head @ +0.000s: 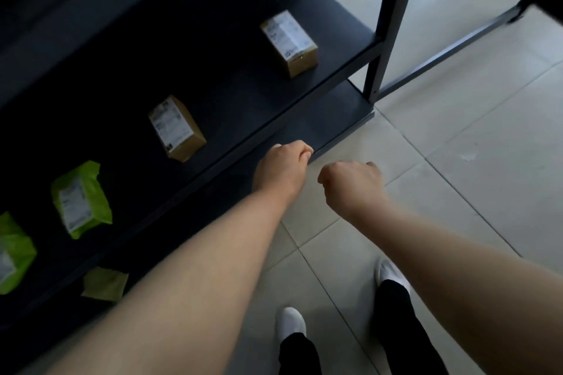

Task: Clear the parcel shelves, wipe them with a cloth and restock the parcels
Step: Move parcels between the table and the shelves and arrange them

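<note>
A dark metal shelf runs diagonally from lower left to upper right. On it stand two brown cardboard parcels, one at the right and one in the middle. Two green mailer bags lie further left, one whole and one cut off by the frame edge. A yellowish flat packet lies on the shelf below. My left hand hangs in front of the shelf edge, fingers curled, holding nothing. My right hand is beside it over the floor, also curled and holding nothing.
Pale floor tiles spread to the right. A shelf upright stands at the shelf's right end, and another rack's frame crosses behind it. My feet in white shoes stand below on the tiles.
</note>
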